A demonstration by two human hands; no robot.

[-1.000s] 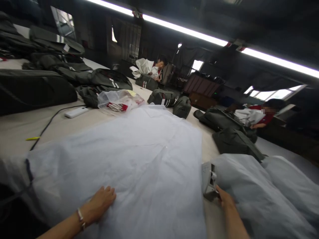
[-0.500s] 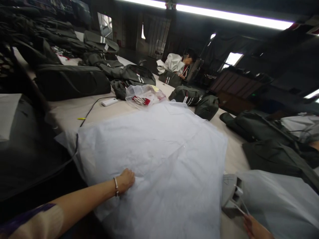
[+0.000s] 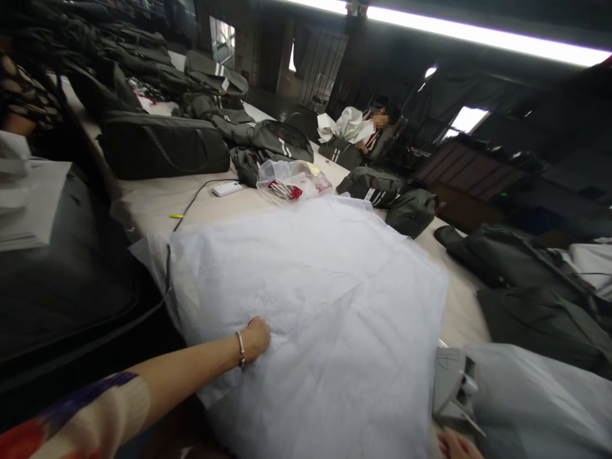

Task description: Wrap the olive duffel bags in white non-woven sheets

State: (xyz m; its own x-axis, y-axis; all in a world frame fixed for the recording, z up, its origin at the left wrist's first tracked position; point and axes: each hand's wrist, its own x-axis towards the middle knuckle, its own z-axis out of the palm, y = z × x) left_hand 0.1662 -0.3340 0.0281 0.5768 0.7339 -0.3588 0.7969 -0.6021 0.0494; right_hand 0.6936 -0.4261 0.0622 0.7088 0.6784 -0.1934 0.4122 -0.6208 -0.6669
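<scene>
A big sheet of thin white tissue paper [image 3: 315, 299] is spread over the table in front of me. My left hand [image 3: 255, 338], with a bracelet at the wrist, rests on the near left part of the paper, fingers curled into it. Only the fingertips of my right hand [image 3: 454, 444] show at the bottom edge, beside a grey folded piece with white tabs [image 3: 452, 392]. To its right lies a pale wrapped bundle [image 3: 540, 408].
Dark green bags [image 3: 162, 153] lie along the table's left and far side. A clear plastic bag with red items [image 3: 291, 182], a white remote-like box [image 3: 227, 189] with a black cable and a yellow pen [image 3: 176, 216] sit beyond the paper. A person [image 3: 380, 127] is seated at the far end.
The view has swung left and down. My left hand has gone from lying flat to curling on the paper. My right hand has dropped almost out of view.
</scene>
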